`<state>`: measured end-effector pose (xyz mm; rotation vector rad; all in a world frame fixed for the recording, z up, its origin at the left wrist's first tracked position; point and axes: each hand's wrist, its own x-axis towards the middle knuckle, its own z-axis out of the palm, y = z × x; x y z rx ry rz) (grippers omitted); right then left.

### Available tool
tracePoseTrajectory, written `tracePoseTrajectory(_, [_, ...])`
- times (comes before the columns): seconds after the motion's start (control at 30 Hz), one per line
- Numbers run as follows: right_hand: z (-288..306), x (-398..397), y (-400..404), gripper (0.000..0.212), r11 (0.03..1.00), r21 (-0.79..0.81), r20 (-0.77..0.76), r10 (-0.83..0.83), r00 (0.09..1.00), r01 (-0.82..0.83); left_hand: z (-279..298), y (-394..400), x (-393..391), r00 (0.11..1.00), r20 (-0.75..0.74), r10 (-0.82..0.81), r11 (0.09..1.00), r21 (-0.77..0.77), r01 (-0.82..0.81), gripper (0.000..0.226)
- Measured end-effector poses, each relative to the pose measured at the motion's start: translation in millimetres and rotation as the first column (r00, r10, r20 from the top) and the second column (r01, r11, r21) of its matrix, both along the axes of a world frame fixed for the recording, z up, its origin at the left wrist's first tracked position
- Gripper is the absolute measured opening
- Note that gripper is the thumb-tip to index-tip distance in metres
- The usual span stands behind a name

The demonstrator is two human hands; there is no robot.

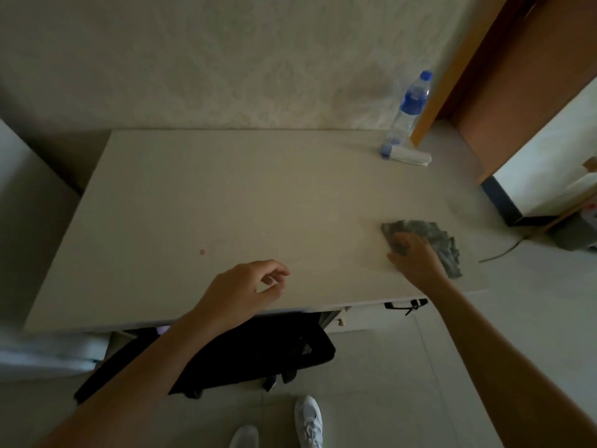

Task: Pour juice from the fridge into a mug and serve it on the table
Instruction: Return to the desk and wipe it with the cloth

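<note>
A: Head view, quick pass. What's on the surface point(226, 195)?

B: Pale rectangular top against a patterned wall. A grey-green cloth point(433, 240) lies crumpled near the right front corner. A clear water bottle point(408, 111) with a blue cap and blue label stands at the far right corner, and a small white tube point(407, 155) with a blue end lies on its side just in front of it, touching or nearly so.

A: Hands?

B: Right hand point(415, 258) sits on the near-left part of the cloth, fingers curled down into the fabric, gripping it against the surface. Left hand point(244, 291) hovers over the front edge near the middle, fingers loosely bent, thumb and forefinger close but nothing between them, holding nothing.

A: Mug, juice, fridge?

B: None of them shows in this view, so I can't place them. Only the serving surface is here.

A: Anything else?

B: Tiny pink spot point(202, 252) on the surface, left of centre. A black chair point(258, 347) is pushed partly under the front edge. White shoes point(308, 421) on the tiled floor below. Brown wooden door frame point(504, 85) at upper right, bright opening beside it. A thin cord lies on the floor right of the surface. A dark drawer handle point(405, 305) shows under the right front edge.
</note>
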<state>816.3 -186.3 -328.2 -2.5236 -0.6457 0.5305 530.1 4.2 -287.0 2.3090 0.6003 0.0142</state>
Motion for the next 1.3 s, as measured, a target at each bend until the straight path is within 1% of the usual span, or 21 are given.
tracePoseTrajectory(0.13, [-27.8,45.4,4.6,0.059,0.987,-0.16,-0.018,-0.005,1.0,0.002,-14.4,3.2,24.2,0.994,-0.027,0.103,0.991,-0.088,-0.105,0.03])
tracePoseTrajectory(0.27, [-53.4,76.1,5.3,0.065,0.964,-0.263,-0.04,0.021,0.999,-0.031,-28.0,4.1,53.7,0.981,-0.055,0.188,0.976,-0.102,-0.193,0.019])
tracePoseTrajectory(0.37, [-68.6,90.3,6.2,0.065,0.948,-0.317,-0.069,0.008,0.998,-0.029,-34.8,0.0,74.7,0.975,-0.06,0.212,0.97,-0.107,-0.218,0.02])
tracePoseTrajectory(0.47, [-75.7,95.3,9.4,0.062,0.93,-0.367,0.042,0.035,0.999,-0.017,-38.5,-3.1,87.2,0.972,-0.084,0.218,0.969,-0.1,-0.226,0.025])
tracePoseTrajectory(0.53, [-79.7,95.7,12.2,0.058,0.943,-0.333,0.097,0.055,0.994,-0.02,-39.7,-1.1,88.5,0.969,-0.095,0.227,0.968,-0.091,-0.235,0.03])
tracePoseTrajectory(0.67, [-88.5,77.9,37.3,0.051,0.985,-0.147,0.073,0.104,0.992,-0.093,-37.0,11.5,74.3,0.956,-0.119,0.267,0.957,-0.081,-0.277,0.023])
tracePoseTrajectory(0.77, [-92.7,49.0,81.9,0.044,0.984,-0.036,0.061,0.177,0.982,-0.175,-30.8,25.4,49.0,0.938,-0.137,0.318,0.941,-0.078,-0.331,0.032])
tracePoseTrajectory(0.87, [-89.8,13.8,136.0,0.034,0.97,0.105,0.03,0.217,0.976,-0.219,-30.3,40.6,12.0,0.91,-0.137,0.391,0.913,-0.071,-0.403,0.04])
tracePoseTrajectory(0.97, [-90.2,-28.8,185.2,0.023,0.942,0.228,-0.009,0.257,0.966,-0.248,-33.2,55.5,-29.9,0.88,-0.148,0.452,0.883,-0.065,-0.464,0.037])
tracePoseTrajectory(1.1, [-104.1,-87.3,238.8,0.029,0.933,0.223,0.042,0.28,0.959,-0.282,-41.4,81.4,-82.8,0.847,-0.169,0.504,0.853,-0.057,-0.518,0.019])
tracePoseTrajectory(1.17, [-107.6,-118.6,264.6,0.029,0.924,0.217,0.039,0.314,0.949,-0.315,-47.2,95.9,-106.4,0.841,-0.188,0.507,0.85,-0.05,-0.524,0.014])
tracePoseTrajectory(1.23, [-110.5,-156.6,288.5,0.027,0.886,0.229,0.038,0.406,0.913,-0.404,-52.2,110.6,-125.0,0.842,-0.199,0.502,0.854,-0.041,-0.518,0.016])
tracePoseTrajectory(1.3, [-113.1,-201.8,306.9,0.027,0.801,0.25,0.037,0.553,0.832,-0.544,-56.4,125.5,-139.5,0.841,-0.217,0.496,0.857,-0.036,-0.514,0.019])
